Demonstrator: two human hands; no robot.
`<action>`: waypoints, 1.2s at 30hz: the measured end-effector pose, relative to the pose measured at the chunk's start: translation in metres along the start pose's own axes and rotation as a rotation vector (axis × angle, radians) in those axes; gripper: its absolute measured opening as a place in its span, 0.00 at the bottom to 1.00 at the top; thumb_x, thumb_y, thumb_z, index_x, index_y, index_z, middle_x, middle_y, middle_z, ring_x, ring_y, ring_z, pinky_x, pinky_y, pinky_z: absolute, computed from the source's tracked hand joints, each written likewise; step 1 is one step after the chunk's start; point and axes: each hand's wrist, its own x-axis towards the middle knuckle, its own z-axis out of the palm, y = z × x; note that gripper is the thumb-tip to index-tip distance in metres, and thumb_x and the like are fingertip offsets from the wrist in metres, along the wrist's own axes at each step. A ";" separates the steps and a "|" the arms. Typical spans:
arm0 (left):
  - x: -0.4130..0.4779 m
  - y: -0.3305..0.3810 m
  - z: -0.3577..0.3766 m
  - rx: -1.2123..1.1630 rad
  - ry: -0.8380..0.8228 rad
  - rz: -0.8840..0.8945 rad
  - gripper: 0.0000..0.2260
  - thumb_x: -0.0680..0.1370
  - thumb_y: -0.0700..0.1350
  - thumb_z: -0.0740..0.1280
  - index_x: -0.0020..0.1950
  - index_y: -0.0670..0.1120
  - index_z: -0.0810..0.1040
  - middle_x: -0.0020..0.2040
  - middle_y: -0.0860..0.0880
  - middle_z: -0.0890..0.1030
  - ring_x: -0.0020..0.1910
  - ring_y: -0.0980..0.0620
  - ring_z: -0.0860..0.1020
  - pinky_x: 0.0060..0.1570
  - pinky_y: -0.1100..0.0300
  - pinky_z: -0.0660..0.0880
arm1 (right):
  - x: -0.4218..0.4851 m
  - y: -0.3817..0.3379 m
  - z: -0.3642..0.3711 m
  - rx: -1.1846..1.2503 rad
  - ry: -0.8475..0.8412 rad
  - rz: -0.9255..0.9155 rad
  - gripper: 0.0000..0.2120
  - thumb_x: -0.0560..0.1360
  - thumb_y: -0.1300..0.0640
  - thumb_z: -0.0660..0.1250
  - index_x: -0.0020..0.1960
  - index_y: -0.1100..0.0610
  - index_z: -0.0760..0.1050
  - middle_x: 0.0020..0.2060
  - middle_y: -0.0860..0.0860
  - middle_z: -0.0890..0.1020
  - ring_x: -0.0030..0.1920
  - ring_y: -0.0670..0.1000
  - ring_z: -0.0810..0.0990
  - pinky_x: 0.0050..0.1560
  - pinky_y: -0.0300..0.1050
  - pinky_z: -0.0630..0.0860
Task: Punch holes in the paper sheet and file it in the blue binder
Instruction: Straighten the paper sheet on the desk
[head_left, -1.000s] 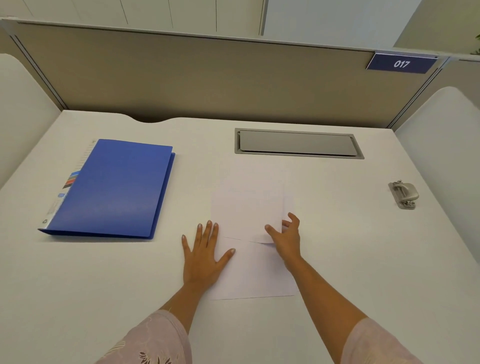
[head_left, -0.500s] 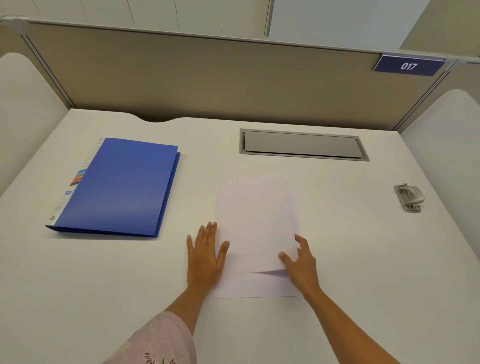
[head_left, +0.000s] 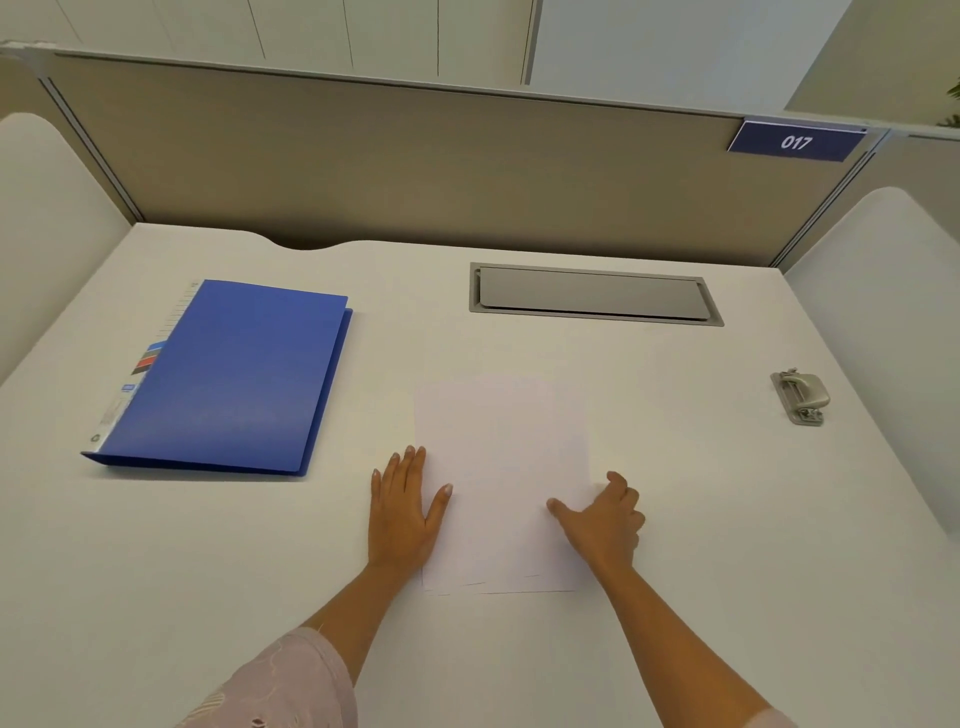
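A white paper sheet (head_left: 501, 467) lies on the desk in front of me, folded over on itself, with two near edges almost lined up. My left hand (head_left: 402, 512) rests flat on its left edge, fingers straight. My right hand (head_left: 602, 514) holds the sheet's right edge, with the thumb on top of the paper and the fingers curled beside it. The closed blue binder (head_left: 234, 374) lies flat at the left. A grey metal hole punch (head_left: 802, 397) stands apart at the far right.
A grey cable hatch (head_left: 592, 293) is set into the white desk (head_left: 675, 519) behind the sheet. Beige partitions wall in the back and both sides. A blue sign reads 017 (head_left: 795, 141) at the upper right.
My right hand has drawn the upper layer of the sheet toward me until its edge reached the near edge. My left hand stayed pressed on the left side.
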 end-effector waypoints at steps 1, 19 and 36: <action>0.001 0.005 -0.001 -0.015 0.001 -0.029 0.33 0.78 0.65 0.49 0.78 0.47 0.54 0.78 0.48 0.59 0.77 0.48 0.54 0.76 0.51 0.47 | 0.002 -0.004 0.000 -0.041 -0.015 0.012 0.47 0.64 0.41 0.75 0.73 0.56 0.54 0.66 0.55 0.65 0.64 0.61 0.66 0.57 0.56 0.71; 0.002 0.028 0.001 0.107 -0.107 -0.135 0.39 0.76 0.66 0.53 0.79 0.44 0.47 0.79 0.46 0.51 0.78 0.45 0.48 0.76 0.53 0.49 | 0.028 -0.017 0.000 0.459 -0.335 0.118 0.29 0.65 0.56 0.76 0.64 0.60 0.71 0.58 0.56 0.80 0.53 0.57 0.80 0.57 0.54 0.78; 0.054 0.052 -0.088 -0.971 -0.279 -0.551 0.44 0.70 0.67 0.66 0.78 0.49 0.53 0.77 0.46 0.60 0.74 0.42 0.61 0.72 0.43 0.58 | 0.014 -0.034 -0.054 0.652 -0.377 -0.204 0.18 0.73 0.55 0.71 0.61 0.57 0.75 0.54 0.51 0.82 0.52 0.54 0.81 0.53 0.52 0.79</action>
